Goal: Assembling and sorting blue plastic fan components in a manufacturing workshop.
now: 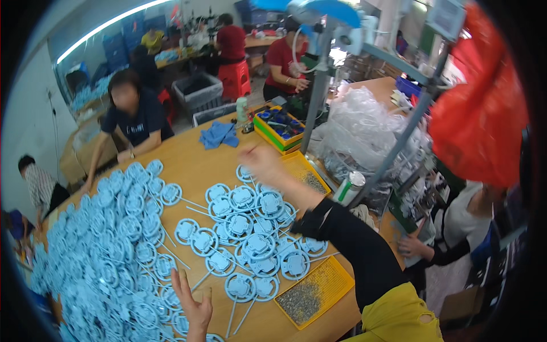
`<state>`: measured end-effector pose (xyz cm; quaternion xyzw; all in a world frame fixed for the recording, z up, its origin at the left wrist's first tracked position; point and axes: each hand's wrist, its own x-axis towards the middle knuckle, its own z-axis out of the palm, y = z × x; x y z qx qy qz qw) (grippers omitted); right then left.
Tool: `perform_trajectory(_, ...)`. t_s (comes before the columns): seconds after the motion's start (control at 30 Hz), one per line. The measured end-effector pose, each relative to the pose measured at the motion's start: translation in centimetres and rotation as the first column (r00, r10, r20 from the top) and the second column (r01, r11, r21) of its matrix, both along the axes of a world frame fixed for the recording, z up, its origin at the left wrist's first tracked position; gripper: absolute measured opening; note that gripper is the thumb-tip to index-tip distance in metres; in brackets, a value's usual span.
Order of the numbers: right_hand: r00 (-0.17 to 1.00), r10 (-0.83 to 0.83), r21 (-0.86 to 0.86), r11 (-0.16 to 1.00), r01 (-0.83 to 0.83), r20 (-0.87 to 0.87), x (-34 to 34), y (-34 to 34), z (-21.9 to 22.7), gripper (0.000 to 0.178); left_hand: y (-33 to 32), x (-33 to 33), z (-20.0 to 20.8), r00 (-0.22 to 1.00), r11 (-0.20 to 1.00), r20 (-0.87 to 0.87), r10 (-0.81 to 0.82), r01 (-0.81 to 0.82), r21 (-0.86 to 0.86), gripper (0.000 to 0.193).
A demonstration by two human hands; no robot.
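Note:
My right hand (261,165) is stretched out over the far end of a small group of light-blue plastic ring-shaped parts with long thin stems (239,224). Motion smears its fingers, so I cannot make out whether anything is in them. Nearer to me, my left hand (192,308) is raised with its fingers apart and nothing in it. It is beside the right edge of a large heap of the same light-blue parts (108,256). Small metal pieces, too fine to name, lie in a yellow tray (336,273) by the small group and in another yellow tray (293,165) farther off.
A blue cloth (219,135) and a yellow box of dark parts (279,126) sit toward the far side. Metal posts (320,85), a can (348,188), clear plastic bags (364,125) and a hanging red bag (478,108) stand right. A co-worker (134,114) reaches toward the heap.

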<state>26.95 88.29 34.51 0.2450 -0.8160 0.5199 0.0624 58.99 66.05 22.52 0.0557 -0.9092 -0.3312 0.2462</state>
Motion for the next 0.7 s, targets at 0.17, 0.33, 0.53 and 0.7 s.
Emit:
perform_trajectory(0.17, 0.769, 0.580, -0.503, 0.766, -0.401, 0.270, 20.2, -3.9, 4.4, 0.022, 2.9, 0.4, 7.5, 0.976, 0.361, -0.070, -0.207, 0.143, 0.922, 0.088)
perform_trajectory(0.33, 0.568, 0.754, -0.874, 0.472, -0.117, 0.331, 29.7, -2.0, 0.7, 0.024, 3.8, 5.2, 7.8, 0.742, -0.346, -0.422, -0.521, 0.269, 0.899, 0.054)
perform_trajectory(0.53, 0.812, 0.031, -0.432, 0.858, 0.277, 0.583, 35.9, 7.3, -2.5, 0.039, 4.5, 7.7, 6.8, 0.916, -0.028, -0.126, -0.382, 0.125, 0.992, 0.034)
perform_trajectory(0.7, 0.984, 0.085, 0.200, 0.978, -0.052, -0.159, 43.4, 6.0, 4.0, 0.068, 11.4, 7.8, 12.4, 0.928, -0.071, -0.250, -0.276, 0.240, 0.968, 0.025)
